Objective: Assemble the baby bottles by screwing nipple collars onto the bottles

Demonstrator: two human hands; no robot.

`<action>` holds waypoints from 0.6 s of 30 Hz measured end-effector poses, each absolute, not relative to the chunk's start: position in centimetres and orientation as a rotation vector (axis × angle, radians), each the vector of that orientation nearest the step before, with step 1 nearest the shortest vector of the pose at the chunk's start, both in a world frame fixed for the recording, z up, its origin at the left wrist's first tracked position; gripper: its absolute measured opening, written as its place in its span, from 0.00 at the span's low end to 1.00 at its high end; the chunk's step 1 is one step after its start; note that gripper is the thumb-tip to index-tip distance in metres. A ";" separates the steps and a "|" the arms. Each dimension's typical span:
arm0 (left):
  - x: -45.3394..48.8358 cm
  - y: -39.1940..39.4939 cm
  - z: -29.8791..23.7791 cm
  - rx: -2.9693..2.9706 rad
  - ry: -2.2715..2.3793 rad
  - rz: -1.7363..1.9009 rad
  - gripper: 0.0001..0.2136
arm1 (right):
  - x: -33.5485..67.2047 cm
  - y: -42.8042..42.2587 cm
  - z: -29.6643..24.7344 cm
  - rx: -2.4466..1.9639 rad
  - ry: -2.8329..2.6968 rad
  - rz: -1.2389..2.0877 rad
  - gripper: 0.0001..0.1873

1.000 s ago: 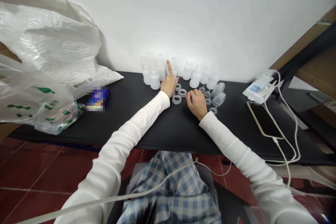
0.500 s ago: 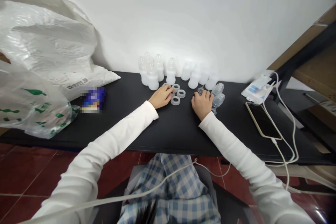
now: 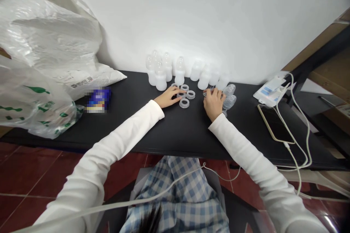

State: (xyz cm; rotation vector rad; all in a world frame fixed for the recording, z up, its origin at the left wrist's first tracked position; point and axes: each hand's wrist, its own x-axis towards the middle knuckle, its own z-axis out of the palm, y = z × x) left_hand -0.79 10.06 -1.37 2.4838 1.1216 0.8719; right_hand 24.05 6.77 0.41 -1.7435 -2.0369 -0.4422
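The right hand (image 3: 213, 102) is covering the small clear pieces (image 3: 207, 93) under its fingers, so it is not showing whether it is gripping one. The left hand (image 3: 167, 97) is partly covering a clear ring (image 3: 181, 95), its grip likewise unclear. A blue packet (image 3: 98, 99) is lying blurred and unreadable. The plastic bags (image 3: 35, 62) are running off the left edge.

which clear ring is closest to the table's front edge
The ring just right of the left hand; the other rings lie farther back, toward the bottles.
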 end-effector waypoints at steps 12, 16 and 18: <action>3.4 8.0 0.0 1.217 0.972 1.326 0.10 | 22.5 5.9 0.4 -1.049 -1.997 -0.123 0.16; 4.1 7.3 0.3 1.104 0.903 1.297 0.09 | 22.3 6.0 0.1 -0.976 -1.908 -0.010 0.16; 4.3 7.1 0.3 1.096 0.872 1.288 0.10 | 22.3 6.0 0.1 -0.971 -1.887 0.014 0.15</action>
